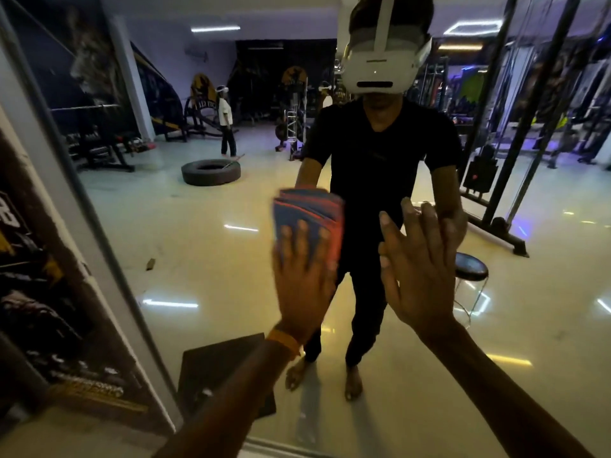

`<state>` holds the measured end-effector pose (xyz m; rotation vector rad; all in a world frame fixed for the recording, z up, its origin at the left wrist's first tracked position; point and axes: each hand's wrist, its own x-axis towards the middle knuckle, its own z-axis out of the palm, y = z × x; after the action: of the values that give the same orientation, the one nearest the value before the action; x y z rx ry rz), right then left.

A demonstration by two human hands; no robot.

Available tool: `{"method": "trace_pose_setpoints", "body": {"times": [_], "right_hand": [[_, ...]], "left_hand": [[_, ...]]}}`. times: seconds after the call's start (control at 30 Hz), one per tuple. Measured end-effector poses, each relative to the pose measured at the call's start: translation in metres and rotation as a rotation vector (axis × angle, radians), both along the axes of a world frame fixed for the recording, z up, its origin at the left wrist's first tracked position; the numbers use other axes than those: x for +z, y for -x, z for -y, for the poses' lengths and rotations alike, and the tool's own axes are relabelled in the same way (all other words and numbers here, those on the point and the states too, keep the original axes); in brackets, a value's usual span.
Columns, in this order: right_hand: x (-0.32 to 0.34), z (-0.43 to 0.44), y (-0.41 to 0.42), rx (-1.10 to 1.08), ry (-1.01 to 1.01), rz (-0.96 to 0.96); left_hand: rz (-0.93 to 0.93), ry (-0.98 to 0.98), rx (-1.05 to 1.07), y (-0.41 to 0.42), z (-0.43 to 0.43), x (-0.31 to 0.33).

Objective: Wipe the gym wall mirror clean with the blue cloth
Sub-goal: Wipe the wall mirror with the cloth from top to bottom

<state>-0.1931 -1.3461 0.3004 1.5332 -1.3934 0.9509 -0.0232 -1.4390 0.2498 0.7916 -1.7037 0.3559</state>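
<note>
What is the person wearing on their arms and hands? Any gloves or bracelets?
No gloves: both hands are bare. The left hand has an orange band around its wrist; the right hand wears nothing. Both forearms are bare, without sleeves. In the mirror, a black short-sleeved shirt shows.

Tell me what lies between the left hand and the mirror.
The folded blue cloth, pressed against the mirror by the left hand, fingers straight; head view.

In the mirror (545, 292), a glossy pale floor (231, 266) carries a tyre (210, 171) back left, a small block (150, 264) nearer, and a stool (471, 264) right.
</note>
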Motion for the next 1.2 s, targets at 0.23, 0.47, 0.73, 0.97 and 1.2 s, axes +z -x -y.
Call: {"method": "trace_pose_setpoints", "body": {"times": [0.23,0.47,0.73,0.97,1.2], "right_hand": [[-0.040,-0.021,0.024,-0.009,-0.033,0.043],[-0.064,-0.011,0.022,-0.092,0.024,0.035],[-0.083,0.014,-0.006,-0.156,0.125,0.114],[-0.086,0.024,-0.046,-0.081,-0.076,-0.048],[-0.082,0.029,-0.082,-0.013,-0.061,-0.004]], "left_hand": [[-0.075,-0.129,-0.006,-0.057,0.021,-0.053],[-0.027,-0.013,0.033,0.012,-0.006,-0.074],[-0.092,-0.120,0.068,-0.087,0.045,-0.075],[0.125,-0.049,0.064,-0.043,0.009,-0.111],[-0.095,-0.232,0.107,-0.214,0.106,-0.081]]}}
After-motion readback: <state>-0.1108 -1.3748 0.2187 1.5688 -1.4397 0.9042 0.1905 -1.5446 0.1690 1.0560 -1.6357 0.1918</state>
